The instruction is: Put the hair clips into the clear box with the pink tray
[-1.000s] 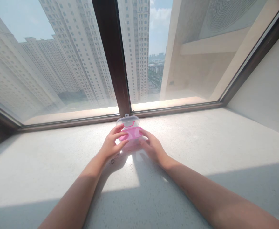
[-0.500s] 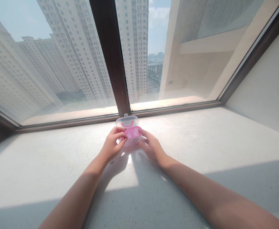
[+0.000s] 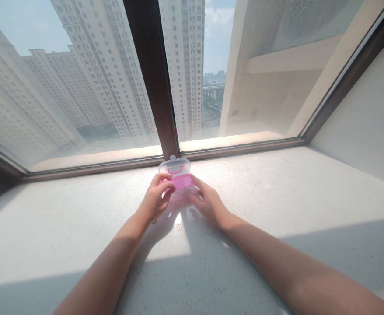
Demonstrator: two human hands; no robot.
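Note:
A small clear plastic box (image 3: 183, 195) stands on the window sill with its lid (image 3: 165, 166) swung up at the back; a pink handle (image 3: 175, 170) shows on the lid. At the top of the box is a pink tray (image 3: 183, 181). My left hand (image 3: 155, 197) grips the tray's left end, fingers and thumb bent around it. At the other end, the fingertips of my right hand (image 3: 208, 202) press the tray's right corner, while the thumb lies lower by the box wall. Whether the tray sits fully in the box is hidden by my fingers.
Small ring-like pieces (image 3: 179, 227) lie on the pale speckled sill (image 3: 260, 188) in front of the box. Behind it rises the dark window frame (image 3: 169, 131). A white wall (image 3: 362, 109) bounds the right side, and sunlight and shadows cross the sill.
The pink tray and the fingers of my left hand have shifted very slightly. My right hand keeps nearly the same place, and the lid stays up.

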